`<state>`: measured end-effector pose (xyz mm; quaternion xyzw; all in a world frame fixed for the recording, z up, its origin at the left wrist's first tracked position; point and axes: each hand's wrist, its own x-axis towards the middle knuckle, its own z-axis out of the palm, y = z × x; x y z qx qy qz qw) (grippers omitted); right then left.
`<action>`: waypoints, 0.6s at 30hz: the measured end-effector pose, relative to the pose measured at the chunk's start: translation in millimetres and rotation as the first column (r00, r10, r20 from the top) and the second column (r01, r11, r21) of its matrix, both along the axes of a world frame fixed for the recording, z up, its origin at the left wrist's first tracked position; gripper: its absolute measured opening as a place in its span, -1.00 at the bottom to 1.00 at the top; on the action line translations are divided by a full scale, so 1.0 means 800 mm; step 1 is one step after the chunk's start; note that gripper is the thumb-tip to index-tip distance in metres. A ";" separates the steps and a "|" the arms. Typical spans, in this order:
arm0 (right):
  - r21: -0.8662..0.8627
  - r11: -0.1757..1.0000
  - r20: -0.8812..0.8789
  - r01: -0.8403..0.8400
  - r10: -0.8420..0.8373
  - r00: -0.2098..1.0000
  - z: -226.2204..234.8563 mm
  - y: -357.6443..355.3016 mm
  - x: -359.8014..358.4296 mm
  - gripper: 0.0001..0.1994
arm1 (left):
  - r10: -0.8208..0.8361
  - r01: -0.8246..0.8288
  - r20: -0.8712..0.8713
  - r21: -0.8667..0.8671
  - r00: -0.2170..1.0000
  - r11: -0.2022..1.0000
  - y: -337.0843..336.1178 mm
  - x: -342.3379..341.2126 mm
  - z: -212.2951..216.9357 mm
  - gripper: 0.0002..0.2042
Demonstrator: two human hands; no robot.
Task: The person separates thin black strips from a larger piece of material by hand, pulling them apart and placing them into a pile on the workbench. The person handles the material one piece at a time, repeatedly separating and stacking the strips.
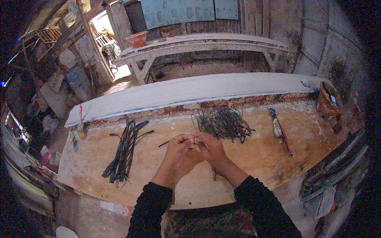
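Note:
My left hand (180, 152) and my right hand (210, 148) meet over the middle of the wooden board (151, 174), fingertips pinched together. Between them they hold a thin dark strip (163, 144), one end of which sticks out left of my left hand. Most of it is hidden by the fingers. A bundle of flat black strips (125, 152) lies to the left of my hands. Just beyond my right hand is a tangled heap of thin, dark, looped strips (224, 123).
On the right lie a whitish-handled tool (276, 127) and a red pen-like stick (286, 142). A brown pot (329, 101) stands at the far right corner. A raised white plank (190, 91) runs along the back. Behind it is a long bench (206, 41) with a reddish pot (137, 39).

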<state>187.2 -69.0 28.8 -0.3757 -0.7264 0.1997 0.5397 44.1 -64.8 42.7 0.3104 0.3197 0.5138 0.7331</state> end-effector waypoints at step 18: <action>-0.572 0.764 -0.463 -0.298 -0.001 0.887 0.006 0.014 0.008 -0.94 | 0.257 -0.029 -0.386 0.507 0.886 0.862 0.005 0.005 -0.017 -0.55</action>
